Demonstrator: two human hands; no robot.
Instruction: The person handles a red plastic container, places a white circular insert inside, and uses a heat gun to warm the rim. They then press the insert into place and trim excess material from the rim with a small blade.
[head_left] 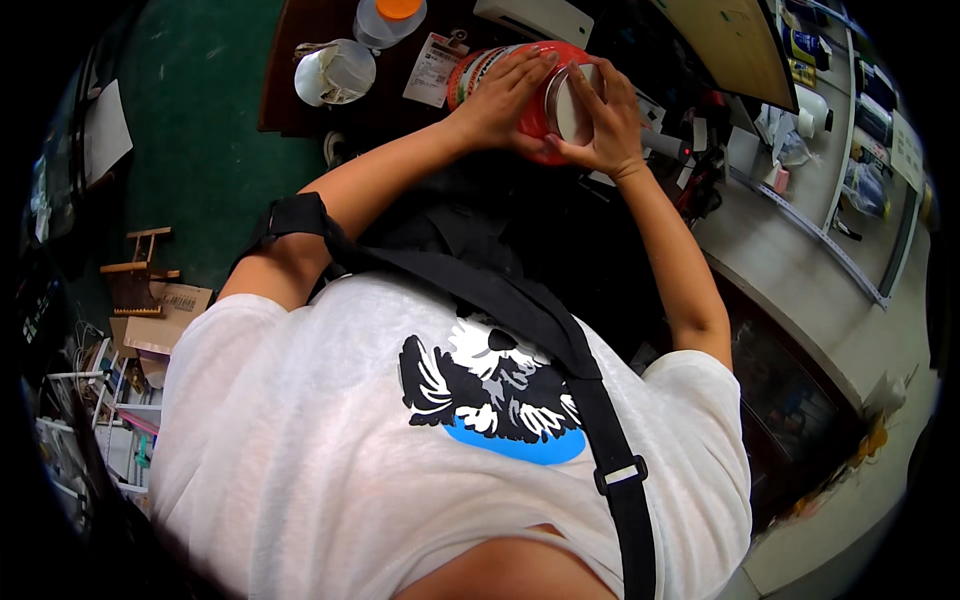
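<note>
A red cylindrical container (476, 68) with a patterned label lies tilted on its side over the dark desk at the top of the head view. Its round, pale end (572, 112) faces right. My left hand (500, 100) grips the body, fingers laid across the red side. Around the pale end, my right hand (612, 118) is wrapped, its thumb low near the rim and its fingers over the upper edge. Whether that end is a lid or a base, I cannot tell.
Left of the container are a clipboard with a printed slip (432, 72), a white tub (335, 74) and a clear jar with an orange lid (395, 12). A monitor (735, 45) stands at the right, before a shelf rail (815, 235). A wooden stool (140, 268) is on the green floor.
</note>
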